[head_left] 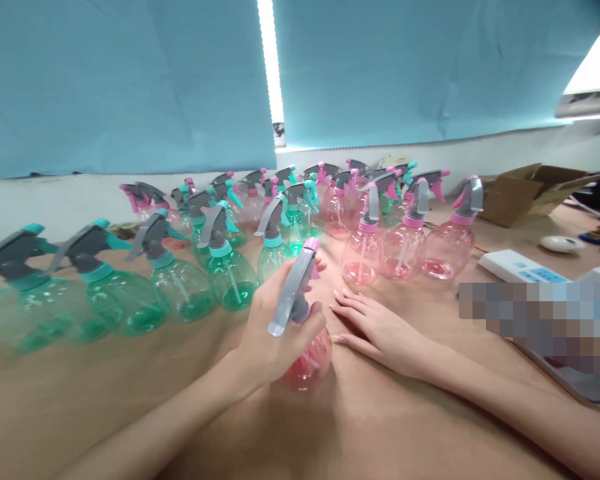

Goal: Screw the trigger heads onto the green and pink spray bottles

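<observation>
A pink transparent spray bottle point(306, 365) with a grey and pink trigger head stands upright near the middle of the table. My left hand point(270, 327) is wrapped round its neck, just under the head. To the right of that bottle my right hand point(373, 327) lies flat on the table with its fingers spread, holding nothing. Beyond my right hand stand pink bottles, the closest being one point(361, 257) with its head turned toward me. Green bottles with grey and teal heads form a row on the left, one of them point(233, 280) just behind my left hand.
More pink and green spray bottles crowd the back of the table point(155, 400). At the right are an open cardboard box point(513, 197), a white power strip point(525, 267), a white mouse point(563, 245) and a pixelated item. Blue curtains point(130, 87) hang behind.
</observation>
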Demonstrator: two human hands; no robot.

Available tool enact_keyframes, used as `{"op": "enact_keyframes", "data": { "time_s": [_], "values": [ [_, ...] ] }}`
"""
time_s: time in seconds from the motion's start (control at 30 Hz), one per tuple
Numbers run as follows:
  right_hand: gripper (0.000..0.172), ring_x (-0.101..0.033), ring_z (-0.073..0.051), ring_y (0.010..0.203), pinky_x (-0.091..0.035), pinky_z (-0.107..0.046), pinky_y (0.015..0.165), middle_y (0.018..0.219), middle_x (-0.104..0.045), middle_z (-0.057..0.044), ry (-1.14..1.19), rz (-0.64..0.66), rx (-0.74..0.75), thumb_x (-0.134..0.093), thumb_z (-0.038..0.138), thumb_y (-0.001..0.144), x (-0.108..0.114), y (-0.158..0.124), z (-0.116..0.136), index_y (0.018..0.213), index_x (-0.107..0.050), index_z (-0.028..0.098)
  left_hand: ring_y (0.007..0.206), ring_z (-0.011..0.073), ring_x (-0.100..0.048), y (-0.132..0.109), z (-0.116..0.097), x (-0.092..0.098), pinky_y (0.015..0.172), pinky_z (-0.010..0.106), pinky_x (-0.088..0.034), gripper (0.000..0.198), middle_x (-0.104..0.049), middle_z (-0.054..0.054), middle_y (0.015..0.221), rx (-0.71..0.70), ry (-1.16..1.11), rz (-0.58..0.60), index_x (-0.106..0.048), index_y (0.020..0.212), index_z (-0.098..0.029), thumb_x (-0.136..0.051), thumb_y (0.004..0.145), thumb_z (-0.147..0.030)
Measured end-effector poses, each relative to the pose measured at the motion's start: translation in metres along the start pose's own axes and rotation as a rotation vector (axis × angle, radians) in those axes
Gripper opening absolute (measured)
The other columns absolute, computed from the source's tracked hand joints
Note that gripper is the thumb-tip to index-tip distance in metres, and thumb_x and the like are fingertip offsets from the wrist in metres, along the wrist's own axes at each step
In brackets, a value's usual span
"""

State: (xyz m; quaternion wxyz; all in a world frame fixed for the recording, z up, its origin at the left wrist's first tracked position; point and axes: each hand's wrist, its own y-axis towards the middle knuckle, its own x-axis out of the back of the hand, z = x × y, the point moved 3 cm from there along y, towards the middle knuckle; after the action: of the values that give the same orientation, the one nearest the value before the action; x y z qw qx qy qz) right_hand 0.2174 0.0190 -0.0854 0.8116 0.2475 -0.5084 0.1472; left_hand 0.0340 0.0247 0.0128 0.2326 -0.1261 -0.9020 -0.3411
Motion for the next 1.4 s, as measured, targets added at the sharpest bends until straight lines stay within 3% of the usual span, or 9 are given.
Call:
{"op": "enact_keyframes", "data": {
  "time_s": [0.17,0.3,0.7,1.23,1.4],
  "values": [
    [0.058,-0.040,-0.033,0.139,-0.036,-0.053,0.113,0.145,-0.052,-0.016,-0.016,0.017,-0.004,-0.047,0.054,0.097,0.0010,0.0004,0.0009,0.138,-0.055,0.014,0.067,0.0114,-0.059,0.0002,-0.0007,-0.0002,0.076,0.031,-0.054,0.036,-0.064,0.003,0.101,-0.004,0.014,-0.002,-0.054,0.114,-0.022,-0.054,0.080,-0.014],
    [0.059,-0.041,-0.033,0.138,-0.037,-0.053,0.112,0.144,-0.053,-0.017,-0.043,0.032,-0.001,-0.045,0.054,0.097,0.0019,0.0010,0.0016,0.137,-0.055,0.012,0.061,0.0108,-0.055,0.0023,0.0008,0.0000,0.068,0.029,-0.053,0.032,-0.064,0.001,0.091,0.022,0.020,0.011,-0.056,0.112,-0.021,-0.054,0.080,-0.015],
    [0.060,-0.039,-0.032,0.140,-0.035,-0.052,0.114,0.145,-0.052,-0.016,-0.050,0.062,-0.007,-0.046,0.054,0.098,0.0009,0.0015,0.0007,0.140,-0.052,0.011,0.055,0.0091,-0.046,0.0014,0.0030,-0.0005,0.060,0.026,-0.048,0.032,-0.062,0.000,0.089,0.042,-0.062,0.042,-0.055,0.112,-0.022,-0.058,0.081,-0.014],
    [0.059,-0.040,-0.033,0.140,-0.035,-0.052,0.114,0.144,-0.053,-0.016,-0.035,0.054,-0.004,-0.047,0.053,0.097,0.0011,0.0015,0.0005,0.140,-0.052,0.012,0.055,0.0092,-0.046,0.0039,0.0028,-0.0008,0.061,0.026,-0.047,0.026,-0.059,-0.001,0.087,0.033,-0.065,0.031,-0.055,0.108,-0.021,-0.058,0.082,-0.016],
    [0.060,-0.040,-0.033,0.139,-0.035,-0.052,0.114,0.144,-0.053,-0.017,-0.031,0.055,-0.001,-0.048,0.053,0.097,0.0006,0.0016,0.0000,0.139,-0.052,0.011,0.055,0.0087,-0.047,0.0030,0.0023,-0.0004,0.062,0.027,-0.048,0.028,-0.062,0.001,0.094,0.031,-0.071,0.030,-0.055,0.108,-0.021,-0.058,0.081,-0.015]
  ]
}}
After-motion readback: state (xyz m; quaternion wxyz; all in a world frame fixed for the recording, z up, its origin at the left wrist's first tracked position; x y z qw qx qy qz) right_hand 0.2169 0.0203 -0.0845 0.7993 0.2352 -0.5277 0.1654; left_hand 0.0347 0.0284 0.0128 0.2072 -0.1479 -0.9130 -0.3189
